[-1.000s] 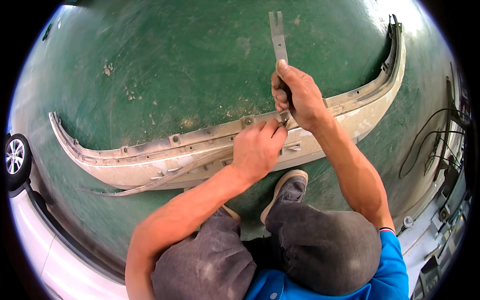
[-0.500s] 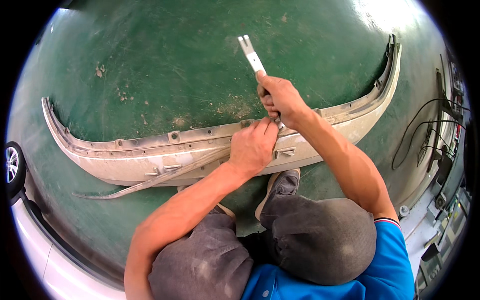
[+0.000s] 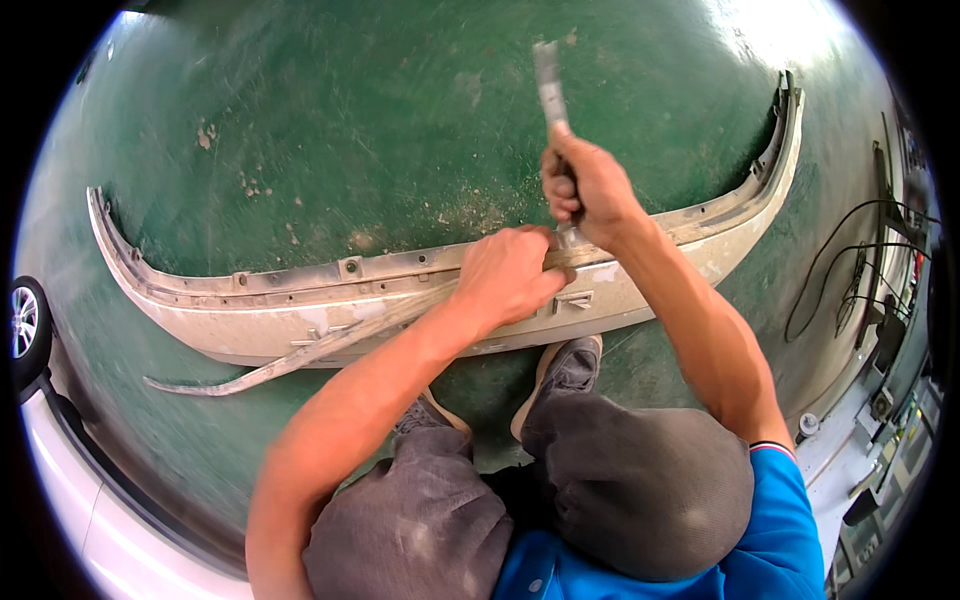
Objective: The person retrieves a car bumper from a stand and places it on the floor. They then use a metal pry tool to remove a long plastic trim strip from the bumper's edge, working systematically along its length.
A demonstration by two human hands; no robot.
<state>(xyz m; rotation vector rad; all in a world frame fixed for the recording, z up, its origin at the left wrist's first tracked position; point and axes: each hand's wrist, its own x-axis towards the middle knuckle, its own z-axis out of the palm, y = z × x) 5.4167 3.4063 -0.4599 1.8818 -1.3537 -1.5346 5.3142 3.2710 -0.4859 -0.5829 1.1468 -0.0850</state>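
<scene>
The left hand [image 3: 508, 275] is curled; the right hand [image 3: 590, 190] is clenched nearby; both arms [image 3: 690, 310] are stretched forward.

Upper garment: a bright blue shirt [image 3: 570, 568] with a small, round, pale button [image 3: 535, 585] on the front. The right sleeve [image 3: 788, 515] is the same blue and ends in a narrow trim [image 3: 773, 447] with red, white and dark stripes. Lower garment: dark grey trousers [image 3: 640, 490] of matt cloth, creased, with a paler patch on the left leg. Footwear: dark grey shoes [image 3: 573, 373] with pale beige soles [image 3: 528, 402]. The forearms [image 3: 690, 320], left hand [image 3: 508, 270] and right hand [image 3: 594, 192] are bare.
</scene>
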